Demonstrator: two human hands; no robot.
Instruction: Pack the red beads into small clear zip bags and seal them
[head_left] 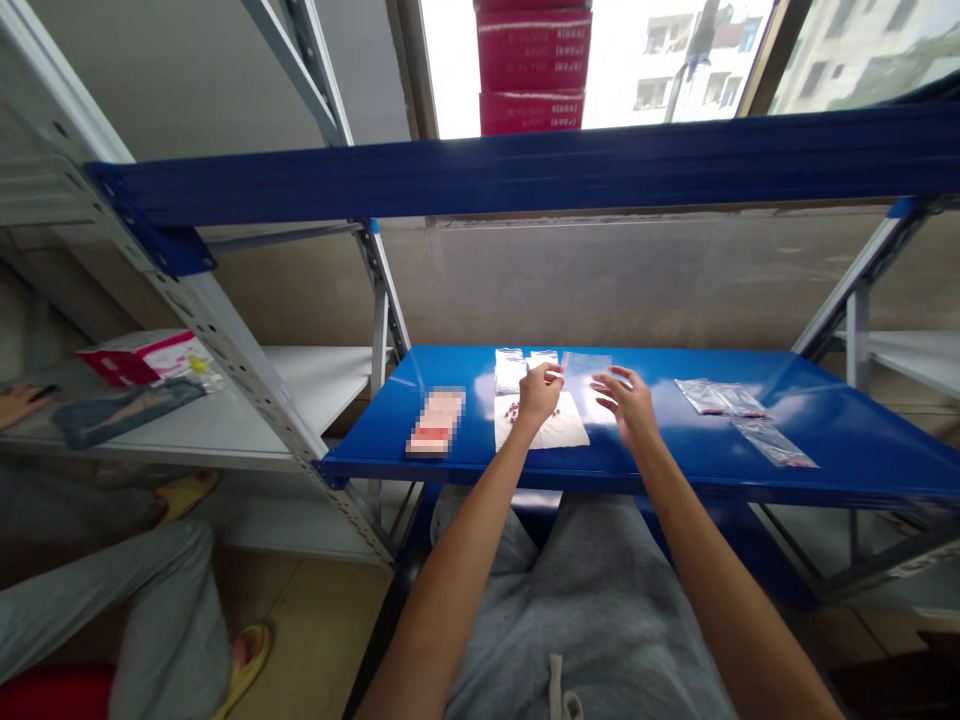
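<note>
My left hand [539, 393] hovers over a white sheet [562, 428] on the blue shelf [660, 455], fingers pinched at the edge of a clear plastic bag [586, 372]. My right hand [628, 402] is at the same bag's right side, fingers curled toward it. Small red pieces [513, 410] lie on the white sheet by my left hand. More clear bags [510, 368] lie stacked just behind the sheet.
Filled clear bags [720, 398] and another [772, 443] lie to the right on the shelf. A blurred pink object [436, 422] sits at the left. A pink-and-white box [142, 356] rests on the neighbouring white shelf. Another person's legs [112, 600] are at the lower left.
</note>
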